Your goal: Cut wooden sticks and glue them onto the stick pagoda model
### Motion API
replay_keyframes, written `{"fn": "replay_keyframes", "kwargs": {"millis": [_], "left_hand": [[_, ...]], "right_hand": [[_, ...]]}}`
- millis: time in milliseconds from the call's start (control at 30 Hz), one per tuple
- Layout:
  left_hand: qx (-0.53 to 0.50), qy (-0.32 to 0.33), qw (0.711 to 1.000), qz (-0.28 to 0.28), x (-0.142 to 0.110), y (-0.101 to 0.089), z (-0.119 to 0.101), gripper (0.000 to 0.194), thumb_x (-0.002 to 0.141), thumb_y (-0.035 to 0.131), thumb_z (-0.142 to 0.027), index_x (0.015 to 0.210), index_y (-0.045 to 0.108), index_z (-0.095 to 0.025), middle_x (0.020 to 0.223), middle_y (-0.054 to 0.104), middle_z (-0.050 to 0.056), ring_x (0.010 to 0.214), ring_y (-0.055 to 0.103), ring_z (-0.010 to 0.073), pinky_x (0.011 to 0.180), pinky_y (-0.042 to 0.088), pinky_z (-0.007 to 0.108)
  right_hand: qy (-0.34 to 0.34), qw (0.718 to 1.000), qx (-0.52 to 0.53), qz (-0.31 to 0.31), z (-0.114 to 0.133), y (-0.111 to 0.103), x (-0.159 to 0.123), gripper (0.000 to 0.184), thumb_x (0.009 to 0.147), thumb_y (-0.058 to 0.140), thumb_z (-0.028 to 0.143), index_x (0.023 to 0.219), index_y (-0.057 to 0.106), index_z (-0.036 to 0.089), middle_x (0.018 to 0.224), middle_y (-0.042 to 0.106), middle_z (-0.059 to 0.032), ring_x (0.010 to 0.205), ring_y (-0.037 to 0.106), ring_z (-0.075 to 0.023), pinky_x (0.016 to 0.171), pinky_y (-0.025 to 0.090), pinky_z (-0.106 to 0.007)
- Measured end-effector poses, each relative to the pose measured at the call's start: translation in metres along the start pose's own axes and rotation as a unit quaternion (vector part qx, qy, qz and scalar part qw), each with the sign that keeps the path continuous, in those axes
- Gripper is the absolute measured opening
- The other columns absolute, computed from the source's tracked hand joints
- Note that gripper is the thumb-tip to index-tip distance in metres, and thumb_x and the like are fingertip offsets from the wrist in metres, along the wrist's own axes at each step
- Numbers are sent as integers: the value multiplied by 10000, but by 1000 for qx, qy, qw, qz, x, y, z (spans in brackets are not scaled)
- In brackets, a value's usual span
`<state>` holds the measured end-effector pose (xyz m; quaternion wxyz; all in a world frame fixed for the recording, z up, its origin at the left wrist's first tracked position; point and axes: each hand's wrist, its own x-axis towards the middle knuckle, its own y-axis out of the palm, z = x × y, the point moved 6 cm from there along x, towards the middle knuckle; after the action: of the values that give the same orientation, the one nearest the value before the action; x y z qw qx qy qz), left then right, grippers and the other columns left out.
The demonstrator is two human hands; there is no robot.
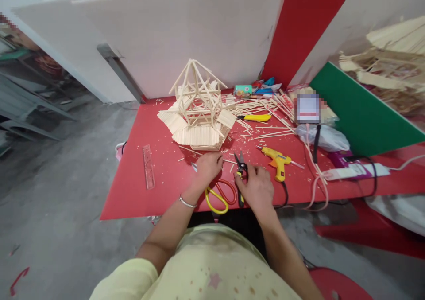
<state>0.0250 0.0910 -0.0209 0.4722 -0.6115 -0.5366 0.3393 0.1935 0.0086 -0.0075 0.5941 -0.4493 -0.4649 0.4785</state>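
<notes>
Gripping the black-and-yellow cutters (241, 166), the right hand (259, 185) is curling its thumb and fingers about the handles, while the slightly parted blades are pointing away from the person. The left hand (210, 169) is resting low over the bench (126, 193), its fingers bent inward; a thin stick (229, 161) is lying at its fingertips, though whether they are pinching it cannot be told. Scissors (218, 194) are lying partly under the left hand, their yellow and red handles showing between the two forearms. Just beyond the hands, a wooden stick model (197, 131) is standing on the bench, its open, pointed frame rising above slatted panels that are sloping outward. Loose sticks (279, 134) are lying scattered behind it and to its right, with a yellow utility knife (257, 118) resting among them. To the right of the right hand, a yellow glue gun (278, 160) is lying on its side. A clear ruler (149, 167) is lying well apart on the left.
</notes>
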Motion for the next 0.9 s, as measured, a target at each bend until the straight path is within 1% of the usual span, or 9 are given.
{"fn": "replay_keyframes", "kwargs": {"millis": [133, 233, 300, 433, 533, 633, 733, 800, 900], "left_hand": [[94, 9, 995, 25, 14, 10, -22, 276, 977, 425, -205, 1005, 689, -132, 840, 701, 149, 821, 688, 255, 729, 480, 330], [131, 26, 991, 18, 19, 12, -34, 276, 949, 398, -98, 1030, 661, -108, 862, 684, 172, 842, 694, 277, 719, 496, 343], [143, 26, 989, 17, 20, 12, -37, 285, 940, 386, -70, 1035, 653, -99, 882, 680, 186, 855, 696, 293, 715, 505, 358], [129, 24, 991, 31, 20, 11, -38, 287, 939, 386, -68, 1048, 651, -86, 876, 684, 191, 848, 698, 292, 709, 503, 355], [57, 17, 997, 43, 12, 5, -33, 218, 949, 454, -143, 1002, 662, -104, 838, 691, 164, 833, 691, 263, 729, 490, 331], [-72, -4, 997, 31, -2, -5, -21, 168, 948, 518, -237, 930, 664, -156, 839, 702, 119, 822, 676, 219, 762, 480, 307], [-220, -22, 975, 9, -16, -15, -7, 154, 936, 524, -250, 862, 643, -186, 821, 701, 69, 800, 658, 184, 765, 482, 290], [-329, -32, 944, 8, -23, -19, 1, 140, 916, 539, -252, 824, 622, -187, 787, 693, 48, 756, 647, 166, 732, 488, 278], [-499, -76, 863, 39, -34, -20, 15, 151, 890, 581, -311, 822, 596, -178, 707, 681, 28, 558, 581, 125, 581, 462, 249]], "right_hand": [[-8, 1000, 2, -20, -3, 0, -3, 625, 954, 394, 609, 1332, 575, 144, 1146, 601, -178, 1024, 516, -297, 792, 413, -366], [-27, 999, 15, -34, -12, -1, -3, 573, 959, 415, 568, 1331, 578, 164, 1194, 595, -174, 1045, 512, -289, 845, 414, -380], [-33, 998, 23, -48, -23, -4, -1, 539, 964, 426, 536, 1327, 580, 169, 1212, 595, -168, 1064, 513, -281, 889, 407, -386], [-20, 995, 35, -90, -47, -19, 5, 497, 968, 440, 496, 1311, 595, 172, 1189, 619, -148, 1078, 529, -277, 914, 409, -384], [-22, 991, 64, -115, -49, -38, 5, 463, 972, 451, 479, 1268, 627, 170, 1175, 648, -134, 1063, 563, -262, 880, 433, -353], [-61, 984, 116, -122, -29, -56, -1, 424, 974, 461, 480, 1183, 677, 180, 1105, 688, -112, 982, 608, -223, 834, 453, -313], [-115, 977, 156, -93, 6, -64, -12, 381, 995, 421, 418, 1092, 710, 189, 1007, 717, -95, 892, 628, -191, 808, 459, -290], [-159, 975, 152, -35, 34, -57, -22, 367, 1003, 394, 367, 1093, 711, 205, 1011, 719, -92, 879, 632, -179, 810, 458, -284], [-212, 968, 106, 86, 67, -32, -40, 352, 981, 455, 365, 1229, 655, 215, 1054, 700, -99, 946, 626, -201, 816, 465, -293]]}}
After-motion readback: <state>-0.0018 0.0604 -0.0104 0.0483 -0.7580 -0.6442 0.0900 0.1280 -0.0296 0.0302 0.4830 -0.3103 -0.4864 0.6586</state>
